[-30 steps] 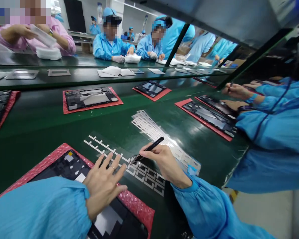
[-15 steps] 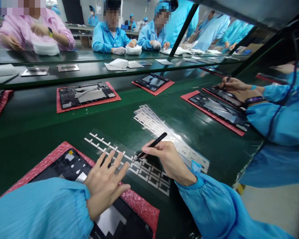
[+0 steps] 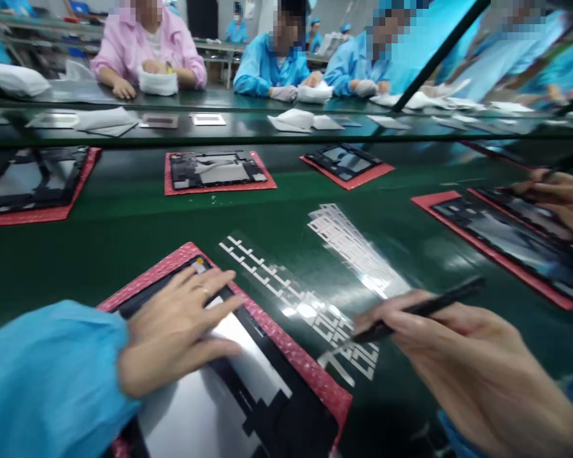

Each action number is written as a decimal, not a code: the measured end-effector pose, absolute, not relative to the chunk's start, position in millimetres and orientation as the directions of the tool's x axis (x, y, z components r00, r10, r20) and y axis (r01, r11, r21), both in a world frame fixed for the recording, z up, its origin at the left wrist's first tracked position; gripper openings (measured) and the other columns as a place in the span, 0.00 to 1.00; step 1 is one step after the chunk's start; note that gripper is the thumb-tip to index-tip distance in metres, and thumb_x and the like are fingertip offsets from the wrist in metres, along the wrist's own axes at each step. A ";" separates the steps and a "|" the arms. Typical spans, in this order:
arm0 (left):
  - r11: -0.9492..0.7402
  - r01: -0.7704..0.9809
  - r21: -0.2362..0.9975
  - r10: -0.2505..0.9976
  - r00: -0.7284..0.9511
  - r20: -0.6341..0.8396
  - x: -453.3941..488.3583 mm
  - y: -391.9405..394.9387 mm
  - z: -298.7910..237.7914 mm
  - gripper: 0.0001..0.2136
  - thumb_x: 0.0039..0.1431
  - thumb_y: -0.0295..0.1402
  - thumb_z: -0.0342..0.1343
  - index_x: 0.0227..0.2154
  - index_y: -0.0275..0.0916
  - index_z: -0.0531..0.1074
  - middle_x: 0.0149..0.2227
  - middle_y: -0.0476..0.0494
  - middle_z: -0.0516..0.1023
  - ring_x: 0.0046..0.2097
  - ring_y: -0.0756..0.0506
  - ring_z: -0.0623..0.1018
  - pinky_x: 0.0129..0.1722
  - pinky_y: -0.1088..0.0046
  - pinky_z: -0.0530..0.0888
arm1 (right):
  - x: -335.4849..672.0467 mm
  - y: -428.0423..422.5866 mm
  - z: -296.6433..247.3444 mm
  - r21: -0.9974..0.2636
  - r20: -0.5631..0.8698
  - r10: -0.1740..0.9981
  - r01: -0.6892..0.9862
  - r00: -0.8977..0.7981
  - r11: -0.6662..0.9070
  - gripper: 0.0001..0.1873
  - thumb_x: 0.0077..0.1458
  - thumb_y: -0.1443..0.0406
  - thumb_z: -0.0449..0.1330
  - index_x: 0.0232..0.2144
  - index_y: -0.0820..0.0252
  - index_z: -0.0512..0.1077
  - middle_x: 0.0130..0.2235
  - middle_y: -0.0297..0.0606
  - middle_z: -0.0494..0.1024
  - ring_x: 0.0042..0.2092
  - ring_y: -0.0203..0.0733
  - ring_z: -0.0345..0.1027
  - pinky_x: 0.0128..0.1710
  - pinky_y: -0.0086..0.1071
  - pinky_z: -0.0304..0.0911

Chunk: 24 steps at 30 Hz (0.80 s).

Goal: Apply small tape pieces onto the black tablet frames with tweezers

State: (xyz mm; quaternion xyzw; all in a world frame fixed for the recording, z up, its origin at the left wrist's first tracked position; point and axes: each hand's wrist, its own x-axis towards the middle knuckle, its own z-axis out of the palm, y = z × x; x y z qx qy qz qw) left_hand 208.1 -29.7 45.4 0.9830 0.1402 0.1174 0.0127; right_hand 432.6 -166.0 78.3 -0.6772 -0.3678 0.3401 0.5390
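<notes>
My right hand (image 3: 472, 356) grips black tweezers (image 3: 430, 308). A white L-shaped sticker (image 3: 342, 370) appears at their blurred tips, above the right edge of pink bubble wrap (image 3: 310, 366). My left hand (image 3: 176, 331) is spread over the upper part of a black tablet housing (image 3: 277, 432) with silvery plates, which lies on that wrap. Whether the palm touches it, I cannot tell. Beside the housing lies a clear sheet of white L-shaped stickers (image 3: 262, 270); its near end is partly behind the tweezers. Fanned sticker sheets (image 3: 348, 248) lie farther back, partly hidden by my right hand.
More housings on red wrap lie at the far left (image 3: 33, 178), the back (image 3: 219, 170) and the right (image 3: 496, 229). A co-worker's hand (image 3: 563, 194) works at the right. A raised ledge (image 3: 248, 135) runs across the back, with people seated beyond.
My right hand has drawn the tweezers away from the sheet toward the housing, with a sticker at the tips. My left hand has left the sheet's edge for the housing. The view has turned right-to-left.
</notes>
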 end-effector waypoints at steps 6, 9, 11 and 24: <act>-0.880 0.468 -0.076 0.449 0.874 0.183 81.4 -20.9 41.4 0.28 0.53 0.53 0.44 0.54 0.46 0.58 0.52 0.40 0.66 0.52 0.35 0.67 0.44 0.54 0.71 | 388.8 -145.4 59.1 -0.959 -0.030 0.954 0.260 0.298 -0.111 0.13 0.43 0.54 0.62 0.22 0.57 0.75 0.21 0.37 0.73 0.30 0.48 0.70 0.28 0.38 0.66; -0.858 0.514 -0.015 0.506 0.850 0.144 67.0 -34.9 31.1 0.27 0.56 0.50 0.44 0.55 0.41 0.56 0.53 0.37 0.64 0.55 0.38 0.63 0.50 0.55 0.66 | 368.4 -137.0 56.3 -0.963 -0.068 0.970 0.239 0.233 -0.125 0.11 0.44 0.55 0.61 0.22 0.56 0.76 0.22 0.38 0.74 0.31 0.49 0.70 0.28 0.38 0.67; -0.851 0.525 0.026 0.523 0.841 0.138 70.2 -45.7 27.6 0.26 0.56 0.48 0.46 0.54 0.41 0.56 0.52 0.36 0.64 0.55 0.39 0.63 0.54 0.51 0.60 | 356.2 -132.9 57.6 -0.971 -0.120 0.968 0.176 0.221 -0.161 0.09 0.44 0.57 0.62 0.21 0.55 0.76 0.22 0.38 0.75 0.29 0.48 0.70 0.27 0.37 0.67; -0.814 0.566 0.129 0.579 0.776 0.251 70.2 -92.3 11.8 0.16 0.60 0.40 0.39 0.47 0.41 0.65 0.45 0.40 0.67 0.54 0.41 0.62 0.56 0.58 0.54 | 286.6 -117.6 36.3 -0.906 -0.416 0.877 -0.190 0.240 -0.378 0.03 0.40 0.65 0.66 0.19 0.57 0.77 0.24 0.36 0.77 0.27 0.38 0.71 0.26 0.24 0.67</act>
